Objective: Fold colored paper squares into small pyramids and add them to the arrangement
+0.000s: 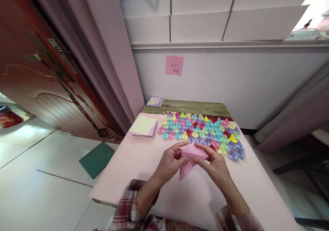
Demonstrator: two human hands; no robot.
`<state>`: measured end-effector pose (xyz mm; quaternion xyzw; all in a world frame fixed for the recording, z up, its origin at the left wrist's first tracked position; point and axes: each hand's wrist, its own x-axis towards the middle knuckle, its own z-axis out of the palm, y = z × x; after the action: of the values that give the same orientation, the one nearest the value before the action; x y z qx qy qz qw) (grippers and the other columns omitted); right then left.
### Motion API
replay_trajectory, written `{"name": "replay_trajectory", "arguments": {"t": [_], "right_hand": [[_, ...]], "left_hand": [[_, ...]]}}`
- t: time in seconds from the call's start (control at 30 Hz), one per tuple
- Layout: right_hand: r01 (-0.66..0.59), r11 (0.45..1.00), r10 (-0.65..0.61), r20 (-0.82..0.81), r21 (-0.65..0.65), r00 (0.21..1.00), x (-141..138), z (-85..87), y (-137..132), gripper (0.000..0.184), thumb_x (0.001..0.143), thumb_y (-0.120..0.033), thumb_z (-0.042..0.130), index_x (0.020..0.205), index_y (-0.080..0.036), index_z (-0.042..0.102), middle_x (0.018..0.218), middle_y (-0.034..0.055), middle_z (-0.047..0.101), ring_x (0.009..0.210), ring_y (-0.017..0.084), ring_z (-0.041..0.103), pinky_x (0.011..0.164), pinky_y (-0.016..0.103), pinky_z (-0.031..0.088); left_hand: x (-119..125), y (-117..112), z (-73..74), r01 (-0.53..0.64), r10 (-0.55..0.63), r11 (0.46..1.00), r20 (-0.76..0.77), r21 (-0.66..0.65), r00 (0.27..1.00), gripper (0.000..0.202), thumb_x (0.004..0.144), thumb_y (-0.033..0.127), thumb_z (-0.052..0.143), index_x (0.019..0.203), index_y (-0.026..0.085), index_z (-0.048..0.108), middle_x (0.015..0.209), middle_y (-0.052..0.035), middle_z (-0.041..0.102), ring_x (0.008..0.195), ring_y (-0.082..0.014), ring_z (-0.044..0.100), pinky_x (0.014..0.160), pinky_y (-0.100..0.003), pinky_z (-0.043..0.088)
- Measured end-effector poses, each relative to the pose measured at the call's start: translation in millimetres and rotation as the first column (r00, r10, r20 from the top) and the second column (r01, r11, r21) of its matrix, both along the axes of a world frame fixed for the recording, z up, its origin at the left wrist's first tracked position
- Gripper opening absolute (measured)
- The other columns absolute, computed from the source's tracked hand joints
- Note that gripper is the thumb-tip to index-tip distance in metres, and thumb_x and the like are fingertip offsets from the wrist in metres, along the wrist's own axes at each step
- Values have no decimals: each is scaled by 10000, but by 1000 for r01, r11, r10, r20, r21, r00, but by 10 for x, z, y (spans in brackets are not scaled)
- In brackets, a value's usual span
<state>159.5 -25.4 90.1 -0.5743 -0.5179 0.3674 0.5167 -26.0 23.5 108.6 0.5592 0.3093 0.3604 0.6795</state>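
A partly folded sheet of pink origami paper (194,152) is held up over the table between both hands, one pointed flap hanging down. My left hand (169,160) pinches its left side, thumb in front and fingers behind. On the right side my right hand (214,160) grips it the same way, its thumb near the middle of the paper. Just beyond the hands, many small folded paper pieces (197,128) in several colours stand in rows. A stack of square paper (144,125), pale yellow on top, lies to the left of them.
The table has a pale pink cover (115,176). A small pack (155,101) lies at its back left corner. A pink note (174,65) is stuck on the wall behind. On the floor at left is a green flat sheet (97,159), near a door (51,87).
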Motion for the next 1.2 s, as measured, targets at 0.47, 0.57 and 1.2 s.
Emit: {"name": "replay_trajectory", "arguments": {"t": [0.47,0.57,1.2], "right_hand": [[89,995,-95,172,42,981,-28,-12,48,258,773,-474,715,753,-220,757,866,79,710,818,240,653,691,331,516],[79,992,-87,-76,-99,993,-77,-21,72,323,748,-509,734,797,-191,733,651,33,671,611,183,611,576,295,497],[-144,983,46,-605,-115,795,-317,169,-17,338,708,-432,811,911,-187,697,706,6,653,583,106,573,591,230,505]], "left_hand": [[29,55,-96,-112,126,991,-220,74,967,147,755,271,715,773,126,698,725,-46,682,672,-149,600,621,-237,433],[13,90,-161,-86,88,996,-205,21,975,174,728,278,751,692,122,684,628,-23,628,580,-104,532,551,-208,381],[19,48,-293,208,-16,845,366,-492,931,278,750,330,783,795,91,650,602,9,535,432,-17,376,412,-162,224]]}}
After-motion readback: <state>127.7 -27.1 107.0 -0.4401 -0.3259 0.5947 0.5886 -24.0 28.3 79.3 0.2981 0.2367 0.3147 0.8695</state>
